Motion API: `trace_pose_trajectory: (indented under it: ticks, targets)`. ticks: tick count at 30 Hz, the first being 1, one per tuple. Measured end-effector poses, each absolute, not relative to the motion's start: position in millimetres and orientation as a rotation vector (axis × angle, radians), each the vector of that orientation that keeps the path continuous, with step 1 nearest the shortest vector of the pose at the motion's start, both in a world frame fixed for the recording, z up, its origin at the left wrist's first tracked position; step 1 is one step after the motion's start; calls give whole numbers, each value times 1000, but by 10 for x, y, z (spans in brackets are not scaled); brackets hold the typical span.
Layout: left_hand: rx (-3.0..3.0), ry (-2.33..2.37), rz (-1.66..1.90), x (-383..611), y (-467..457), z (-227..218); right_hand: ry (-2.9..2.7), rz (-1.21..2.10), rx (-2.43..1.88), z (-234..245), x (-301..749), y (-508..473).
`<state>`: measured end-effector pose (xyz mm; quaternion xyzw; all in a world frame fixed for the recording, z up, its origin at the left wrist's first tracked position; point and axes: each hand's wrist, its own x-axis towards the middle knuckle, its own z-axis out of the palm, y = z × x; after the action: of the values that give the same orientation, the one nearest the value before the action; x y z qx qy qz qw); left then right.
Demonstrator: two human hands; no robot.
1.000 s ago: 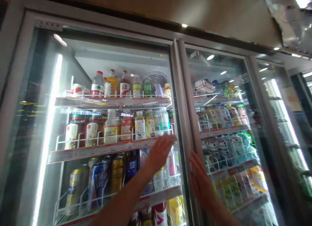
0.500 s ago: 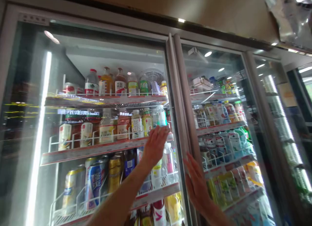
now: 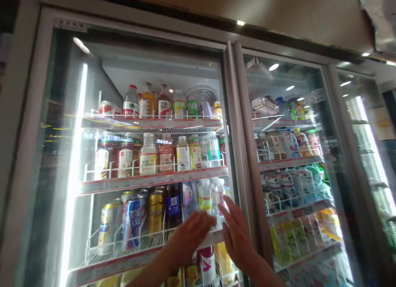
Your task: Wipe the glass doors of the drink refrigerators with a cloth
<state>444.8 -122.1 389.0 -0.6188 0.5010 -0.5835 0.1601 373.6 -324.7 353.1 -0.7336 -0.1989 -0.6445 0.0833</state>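
Observation:
I face a drinks cooler with glass doors. My left hand (image 3: 190, 235) is open, fingers stretched toward the glass of the left door (image 3: 154, 72) at the third shelf. My right hand (image 3: 236, 233) is open too, fingers spread, close beside the left hand and near the door's right frame (image 3: 233, 134). Neither hand holds anything. Behind the glass near my hands stand clear bottles (image 3: 206, 196) and cans (image 3: 154, 208).
Shelves hold many bottles (image 3: 148, 155) and cans in wire racks. A second glass door (image 3: 293, 155) to the right shows more drinks. A bright light strip (image 3: 74, 163) runs down the left side. Further cooler doors continue at the far right.
Both hands have dropped lower. My left hand came down from the second shelf level to the third. My right hand shifted left from the right door onto the left door.

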Motion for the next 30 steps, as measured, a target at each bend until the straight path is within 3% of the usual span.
trace_pose_trajectory:
  ticks: [3,8,14,19,25,30]
  targets:
    - [-1636,1515,-1516,4448,-970,3749,-693,-1934,-2219,3520,3754,-3127]
    - [-1926,1073,-2045,4500,-627,4120,-648,-1965,-2181,3471,3818,-2982]
    - [-1655,1497,-1559,4477,-334,3974,-734,-1923,-2287,3342,3832,-2871]
    - [-1973,1001,-2167,4540,-143,4264,-657,-1945,-2266,3407,3818,-2805]
    - [-1723,1378,-1615,4476,-45,3852,-752,-1865,-2322,3359,3823,-2623]
    - [-1929,913,-2091,4534,367,4161,-694,-1872,-2289,3340,3865,-2544]
